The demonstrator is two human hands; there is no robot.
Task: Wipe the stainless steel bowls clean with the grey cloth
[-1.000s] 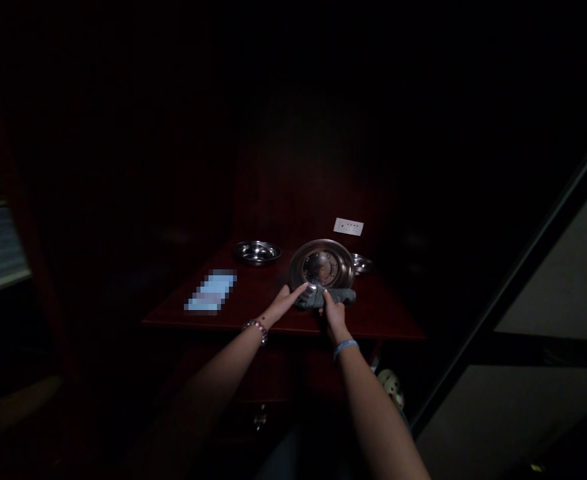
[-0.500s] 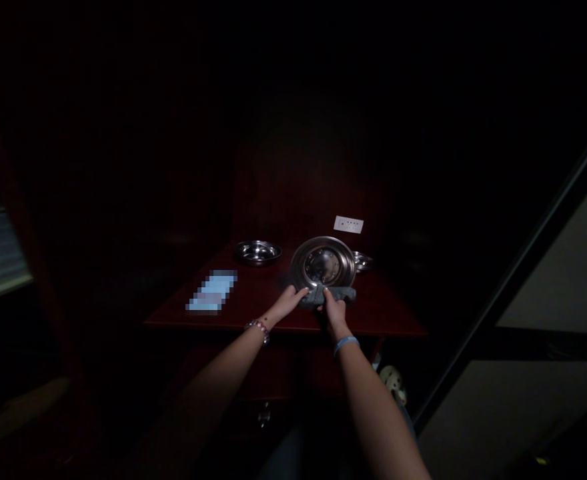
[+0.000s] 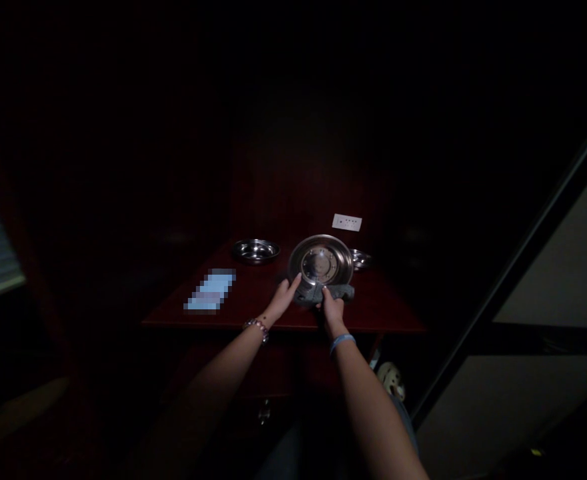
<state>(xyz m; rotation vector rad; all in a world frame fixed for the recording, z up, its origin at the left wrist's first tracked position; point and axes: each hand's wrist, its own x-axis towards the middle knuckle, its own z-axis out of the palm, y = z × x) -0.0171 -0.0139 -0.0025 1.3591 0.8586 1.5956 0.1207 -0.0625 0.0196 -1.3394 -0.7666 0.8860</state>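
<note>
A round, shallow steel plate [image 3: 322, 258] is tilted up toward me above the table. My left hand [image 3: 284, 298] is closed on its lower left rim, the thumb lying on the plate's face. At the bottom rim my right hand [image 3: 333, 310] pinches a bunched grey cloth [image 3: 342, 292] against the plate, thumb in front. The fingers behind the plate and cloth are hidden. Farther back on the left rests another shallow steel dish [image 3: 255, 251]. A third steel dish [image 3: 361, 259] shows partly behind the held plate on the right.
The dark red table [image 3: 253, 313] has its front edge just below my wrists. A pixelated bright rectangle [image 3: 211, 290] lies at its left. On the back panel is a white socket plate [image 3: 347, 222]. Below right, a light shoe with holes [image 3: 391, 381] shows. The surroundings are very dark.
My left thumb has moved from beside the cloth up onto the plate's face. The plate has tipped slightly, while the right hand keeps its grip on the cloth.
</note>
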